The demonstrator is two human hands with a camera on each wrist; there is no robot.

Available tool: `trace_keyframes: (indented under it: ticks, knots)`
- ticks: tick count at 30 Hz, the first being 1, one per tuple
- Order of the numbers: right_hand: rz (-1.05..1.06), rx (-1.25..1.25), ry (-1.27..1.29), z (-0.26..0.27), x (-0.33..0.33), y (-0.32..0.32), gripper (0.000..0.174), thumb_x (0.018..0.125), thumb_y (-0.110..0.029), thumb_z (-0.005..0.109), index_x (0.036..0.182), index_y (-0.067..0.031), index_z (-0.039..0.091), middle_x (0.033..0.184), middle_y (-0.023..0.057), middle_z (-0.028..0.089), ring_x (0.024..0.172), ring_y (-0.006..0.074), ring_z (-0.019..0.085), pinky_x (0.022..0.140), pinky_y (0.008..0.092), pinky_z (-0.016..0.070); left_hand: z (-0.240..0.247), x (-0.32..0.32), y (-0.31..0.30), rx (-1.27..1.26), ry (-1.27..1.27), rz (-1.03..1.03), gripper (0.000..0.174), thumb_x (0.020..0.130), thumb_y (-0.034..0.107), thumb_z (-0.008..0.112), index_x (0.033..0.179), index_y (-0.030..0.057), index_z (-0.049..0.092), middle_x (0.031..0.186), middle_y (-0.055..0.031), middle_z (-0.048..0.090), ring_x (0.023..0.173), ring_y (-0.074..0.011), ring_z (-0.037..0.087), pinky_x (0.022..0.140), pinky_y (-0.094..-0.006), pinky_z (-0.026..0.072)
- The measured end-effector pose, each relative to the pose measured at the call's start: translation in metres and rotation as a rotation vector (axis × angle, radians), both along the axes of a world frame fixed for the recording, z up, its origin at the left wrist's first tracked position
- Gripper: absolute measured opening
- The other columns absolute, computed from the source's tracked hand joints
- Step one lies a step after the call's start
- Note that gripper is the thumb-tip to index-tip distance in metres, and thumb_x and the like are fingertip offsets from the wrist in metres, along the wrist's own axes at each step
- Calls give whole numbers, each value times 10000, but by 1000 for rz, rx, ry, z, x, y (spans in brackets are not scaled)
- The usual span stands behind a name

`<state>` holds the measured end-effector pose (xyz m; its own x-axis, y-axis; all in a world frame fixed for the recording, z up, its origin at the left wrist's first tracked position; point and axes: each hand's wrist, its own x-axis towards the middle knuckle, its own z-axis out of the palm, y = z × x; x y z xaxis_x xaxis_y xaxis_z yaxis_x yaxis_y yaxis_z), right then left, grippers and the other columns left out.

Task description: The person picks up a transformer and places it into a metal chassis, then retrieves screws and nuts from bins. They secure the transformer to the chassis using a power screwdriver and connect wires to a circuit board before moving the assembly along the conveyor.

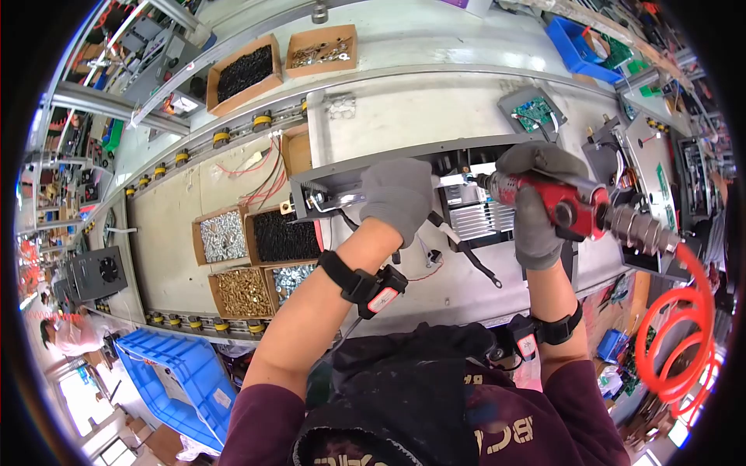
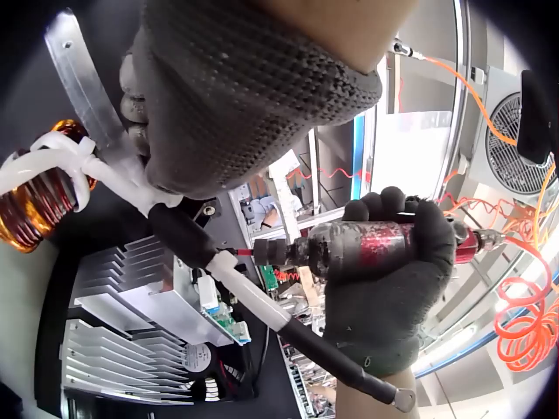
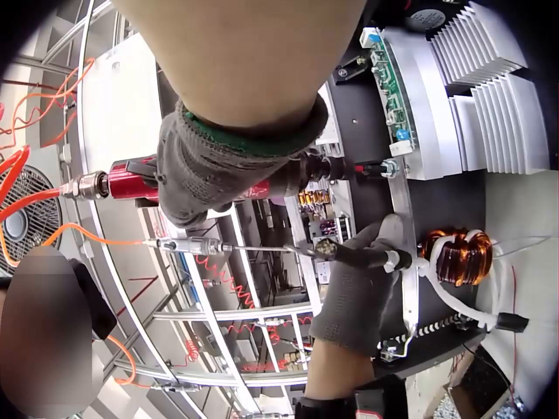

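Observation:
My gloved right hand [image 1: 540,206] grips a red air screwdriver [image 1: 571,210]. Its bit points at a screw at one end of a flat metal bar [image 3: 403,209], beside a green circuit board [image 3: 384,87]. With bent fingers, my gloved left hand [image 1: 400,198] holds the other part of this bar, where a cable [image 2: 253,292] in black and white sleeving crosses it. The cable's free end has a ring terminal [image 2: 403,400]. Bar, finned heat sinks [image 1: 482,221] and a copper coil [image 3: 458,257] sit in a black metal housing [image 1: 350,167]. My palm hides part of the bar.
Left of the housing stand cartons of silver screws [image 1: 196,242], black screws [image 1: 250,241] and brass parts [image 1: 214,299]. A loose circuit board [image 1: 535,113] lies at the back right. The red coiled hose [image 1: 660,377] hangs at right; a blue crate [image 1: 148,349] stands at lower left.

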<state>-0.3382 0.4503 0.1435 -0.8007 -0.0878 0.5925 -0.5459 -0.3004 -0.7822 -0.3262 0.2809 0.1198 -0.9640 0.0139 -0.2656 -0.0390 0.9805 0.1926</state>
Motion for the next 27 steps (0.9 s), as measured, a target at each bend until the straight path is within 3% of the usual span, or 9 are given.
trace_keyframes:
  ticks: [2, 5, 8, 11, 19, 21, 27]
  knots:
    - [3, 76, 21, -2, 1, 0, 429, 742, 102, 617, 1119, -32, 463, 983, 132, 607, 863, 197, 634, 796, 339, 532, -3, -1, 0, 36, -22, 23, 223, 879, 322, 555, 853, 141, 682, 805, -83, 674, 787, -270, 659, 659, -400, 501]
    - [2, 133, -8, -2, 2, -2, 418, 753, 101, 610, 1122, -38, 470, 992, 127, 611, 875, 190, 632, 779, 322, 531, -7, 0, 2, 7, -113, 45, 165, 846, 239, 579, 847, 153, 721, 787, -45, 687, 762, -243, 677, 581, -380, 492]
    - [30, 73, -254, 17, -2, -10, 361, 769, 89, 598, 1097, -30, 507, 945, 101, 633, 767, 129, 600, 642, 262, 508, -6, 2, 4, 15, -81, 33, 152, 838, 223, 587, 848, 157, 723, 778, -36, 681, 758, -234, 676, 564, -378, 488]
    - [-24, 164, -304, 25, -10, -18, 308, 770, 99, 590, 1049, -19, 535, 896, 88, 636, 714, 108, 578, 595, 245, 492, -6, 3, 6, -28, -153, 76, 258, 890, 344, 547, 885, 137, 702, 850, -78, 683, 815, -268, 662, 669, -378, 507]
    - [-157, 202, -338, 10, -14, -23, 254, 736, 86, 638, 960, -16, 574, 804, 39, 608, 717, 103, 580, 630, 243, 491, -10, 1, 3, -26, -128, 74, 243, 874, 332, 558, 880, 135, 699, 853, -79, 684, 815, -272, 663, 668, -386, 508]
    - [-181, 362, -287, 14, -13, -24, 227, 725, 81, 656, 917, -16, 584, 802, 35, 606, 720, 109, 578, 648, 239, 485, -10, 2, 1, 0, -99, 79, 227, 867, 319, 560, 874, 138, 699, 846, -79, 683, 804, -276, 662, 668, -388, 509]
    - [-246, 461, -215, 14, -16, -28, 165, 726, 29, 688, 859, -29, 609, 735, 29, 607, 664, 91, 566, 624, 245, 476, 0, 7, -3, 88, -51, 140, 207, 856, 309, 570, 868, 148, 698, 837, -74, 682, 783, -283, 658, 668, -391, 512]
